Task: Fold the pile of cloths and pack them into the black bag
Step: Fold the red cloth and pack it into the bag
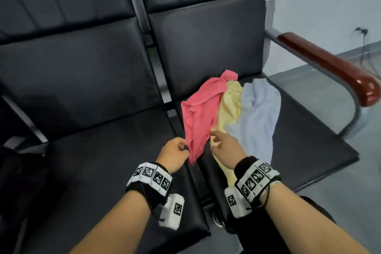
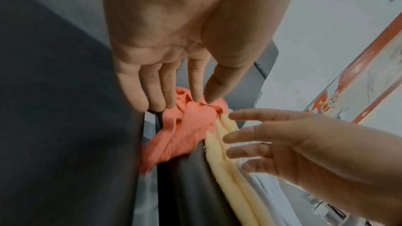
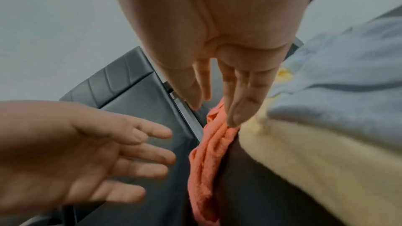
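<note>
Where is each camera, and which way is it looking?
Head: worn on the head, looking down at the black padded seat, three crumpled cloths, both forearms and hands.
Left wrist: on the left wrist, looking along the left hand at the pink crumpled cloth.
Right wrist: on the right wrist, looking along the right hand.
Shared: both wrist views show the pink cloth and the other hand.

Both forearms extend forward from the lower edge of the head view, each wrist wrapped in a black band carrying white coded marker tiles and a small white camera block. The left hand lies knuckles up, its fingers nearly straight and pointing forward, thumb tip meeting the forefinger tip. The right hand lies just beside it, apart, with fingers loosely extended and slightly spread, holding nothing.
</note>
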A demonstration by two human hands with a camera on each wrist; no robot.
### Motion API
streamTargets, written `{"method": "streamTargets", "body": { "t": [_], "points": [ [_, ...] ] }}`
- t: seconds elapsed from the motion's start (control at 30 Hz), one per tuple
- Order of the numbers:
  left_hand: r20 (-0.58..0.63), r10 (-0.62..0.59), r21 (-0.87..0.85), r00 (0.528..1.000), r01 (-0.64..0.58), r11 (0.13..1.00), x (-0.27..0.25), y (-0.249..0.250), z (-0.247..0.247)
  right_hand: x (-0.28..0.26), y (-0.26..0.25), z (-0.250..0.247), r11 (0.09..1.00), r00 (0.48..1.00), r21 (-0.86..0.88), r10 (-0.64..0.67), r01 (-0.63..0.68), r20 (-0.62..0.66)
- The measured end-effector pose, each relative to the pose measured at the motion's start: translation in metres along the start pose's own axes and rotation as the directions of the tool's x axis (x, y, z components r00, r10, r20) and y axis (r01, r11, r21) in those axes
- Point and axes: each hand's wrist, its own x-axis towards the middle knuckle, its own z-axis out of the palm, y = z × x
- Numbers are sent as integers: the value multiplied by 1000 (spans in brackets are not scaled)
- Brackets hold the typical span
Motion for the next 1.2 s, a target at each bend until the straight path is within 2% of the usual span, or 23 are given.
{"method": "streamTargets", "body": {
  "t": [0.13,0.23,0.37,0.43,0.53,0.6,0.67,0.73,0.83,0.93,1.0,1.07,1.2],
  "points": [
    [104,-26,20,994,24,1000,21,-10,34,20,9,18,995,998,98,10,-16,63],
    [93,-19,40,995,16,999,29,-16,45,29,15,27,991,998,131,11,-20,66],
    [-68,-27,-33,997,25,999,28,-25,47,34,20,34,995,997,101,-33,26,74],
    [-190,-27,-95,981,9,995,25,-27,43,33,19,37,994,996,100,-58,51,74],
    [-429,-31,-240,903,-81,968,18,-24,27,29,15,38,988,993,110,-117,112,33],
    [-533,-25,-321,846,-175,931,11,-20,12,25,7,37,973,983,139,-182,184,-27],
    [-579,-22,-376,815,-243,894,-1,-17,-7,18,-6,36,945,963,188,-252,266,-96],
    [-592,10,-387,806,-294,874,-12,-15,-24,11,-19,33,913,938,232,-303,336,-168],
    [-609,76,-361,789,-361,860,-47,-16,-54,-10,-50,26,839,873,272,-402,472,-276],
    [-623,184,-273,761,-432,859,-89,-16,-82,-32,-87,24,787,814,244,-491,567,-309],
    [-633,277,-200,723,-498,844,-117,-13,-102,-48,-115,28,765,787,205,-555,610,-271],
    [-613,355,-154,705,-548,822,-144,-13,-120,-62,-142,39,738,752,144,-636,659,-175],
    [-510,432,-116,743,-558,822,-193,-27,-142,-90,-189,73,698,694,131,-716,704,81]
  ]
}}
